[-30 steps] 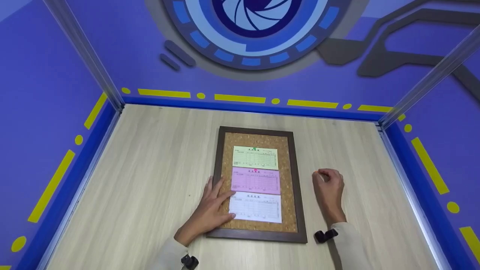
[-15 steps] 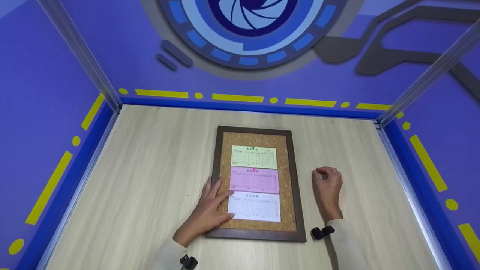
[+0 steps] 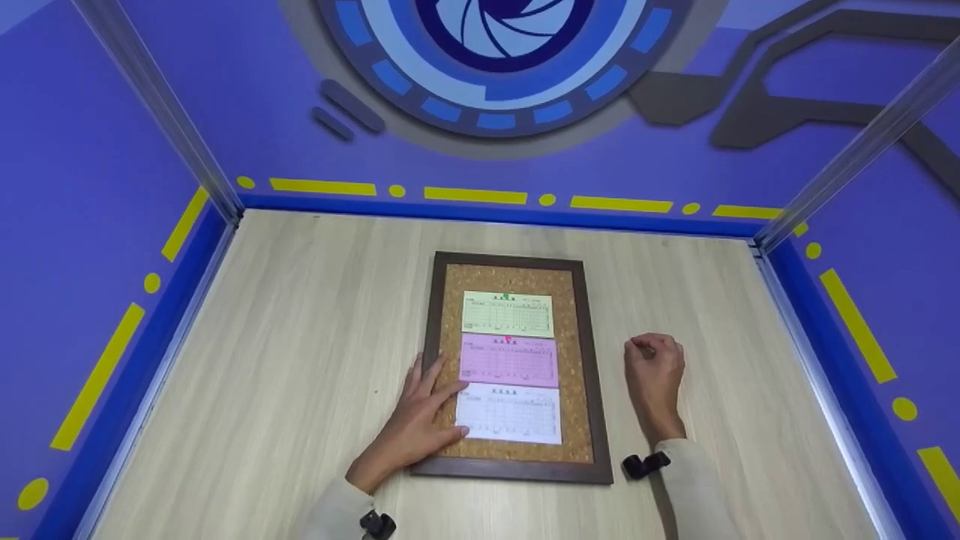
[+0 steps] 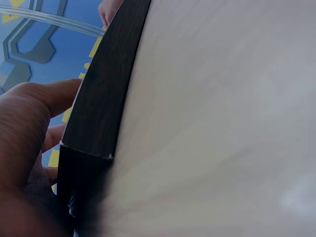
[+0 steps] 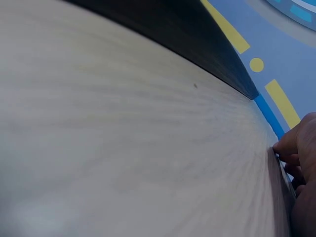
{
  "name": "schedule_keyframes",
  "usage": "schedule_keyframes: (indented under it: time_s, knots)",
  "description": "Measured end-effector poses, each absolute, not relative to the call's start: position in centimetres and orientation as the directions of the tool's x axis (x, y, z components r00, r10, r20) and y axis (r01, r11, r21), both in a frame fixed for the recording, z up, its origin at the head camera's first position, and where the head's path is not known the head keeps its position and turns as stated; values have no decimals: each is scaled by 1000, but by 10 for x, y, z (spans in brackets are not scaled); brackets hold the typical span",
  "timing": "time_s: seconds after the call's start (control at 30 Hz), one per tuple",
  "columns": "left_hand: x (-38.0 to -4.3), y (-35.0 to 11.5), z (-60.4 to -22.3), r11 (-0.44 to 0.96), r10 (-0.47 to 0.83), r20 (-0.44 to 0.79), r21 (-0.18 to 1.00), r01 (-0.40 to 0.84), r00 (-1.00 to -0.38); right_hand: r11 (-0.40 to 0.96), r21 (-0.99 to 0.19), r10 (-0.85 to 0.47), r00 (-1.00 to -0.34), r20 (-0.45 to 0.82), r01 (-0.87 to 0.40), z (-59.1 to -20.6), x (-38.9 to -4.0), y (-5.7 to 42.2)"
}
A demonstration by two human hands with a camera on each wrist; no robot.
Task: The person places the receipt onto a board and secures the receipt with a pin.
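In the head view a cork board (image 3: pixel 511 277) with a dark brown frame (image 3: pixel 590 360) lies on the table. Three printed slips run down it: pale green (image 3: pixel 507 315), pink (image 3: pixel 508 361) and white (image 3: pixel 508 416). A green push pin (image 3: pixel 506 296) sits atop the green slip, a pink push pin (image 3: pixel 508 339) atop the pink one. My left hand (image 3: pixel 420 416) rests with spread fingers over the board's left edge, thumb and index finger at the white slip's edge. To the board's right, my right hand (image 3: pixel 656 379) is on the table, fingers curled to the thumb, no object visible in them.
The wood-patterned table (image 3: pixel 300 322) is bounded by a blue printed back wall (image 3: pixel 480 169) and side walls with metal posts (image 3: pixel 161 112). Black wrist cameras (image 3: pixel 645 465) are strapped over both sleeves. In the left wrist view the frame's side (image 4: pixel 101 94) stands close to the left hand.
The head view has shifted very slightly. Both hands, the board and the slips stay in place.
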State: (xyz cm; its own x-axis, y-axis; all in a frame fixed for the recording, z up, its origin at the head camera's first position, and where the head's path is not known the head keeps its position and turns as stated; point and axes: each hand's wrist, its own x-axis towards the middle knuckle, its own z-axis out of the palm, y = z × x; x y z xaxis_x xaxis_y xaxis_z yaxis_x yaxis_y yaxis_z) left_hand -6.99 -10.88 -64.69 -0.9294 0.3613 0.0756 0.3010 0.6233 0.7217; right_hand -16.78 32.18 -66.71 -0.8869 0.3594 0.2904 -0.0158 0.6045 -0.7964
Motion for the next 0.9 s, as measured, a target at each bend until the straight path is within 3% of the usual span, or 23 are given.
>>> schedule_keyframes:
  time_s: [0.9]
  knots:
    - [-68, -109, -646, 609, 363, 84, 732, 304, -928, 578, -816, 347, -908, 234, 10, -664, -158, 319]
